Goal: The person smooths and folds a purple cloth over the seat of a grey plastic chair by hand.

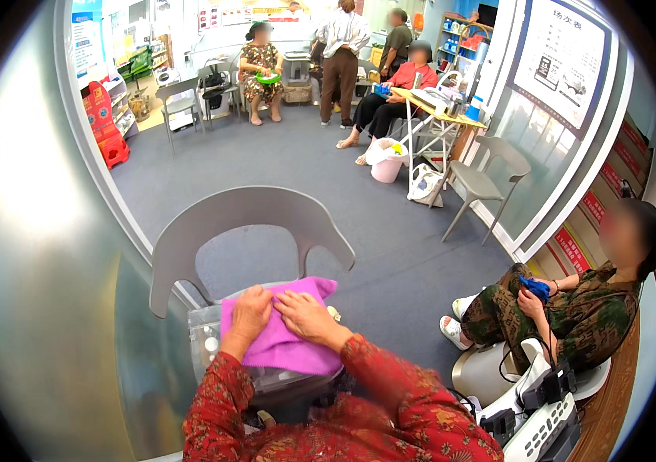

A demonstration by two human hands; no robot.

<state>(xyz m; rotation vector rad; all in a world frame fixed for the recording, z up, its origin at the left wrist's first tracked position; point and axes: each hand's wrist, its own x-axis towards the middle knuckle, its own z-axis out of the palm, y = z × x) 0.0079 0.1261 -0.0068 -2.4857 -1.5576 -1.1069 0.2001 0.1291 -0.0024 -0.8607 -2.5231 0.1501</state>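
A purple cloth (305, 353) lies spread over a clear plastic box (201, 335) on the seat of a grey chair (247, 202) in front of me. My left hand (251, 315) has its fingers curled into the upper left part of the cloth. Close beside it, my right hand (311, 319) rests on the cloth with its fingers stretched towards the left hand; whether it pinches the fabric is hidden. Pale round items show through the box's left side. A small cream-coloured thing (333, 313) sticks out past the cloth's right edge.
At the right a seated person (593, 300) holds a blue cloth (534, 287). Power adapters (556, 384) and a white slotted device (541, 430) stand near my right elbow. A metallic panel (45, 260) rises at the left. Several people, a folding table (420, 104) and chairs are farther back.
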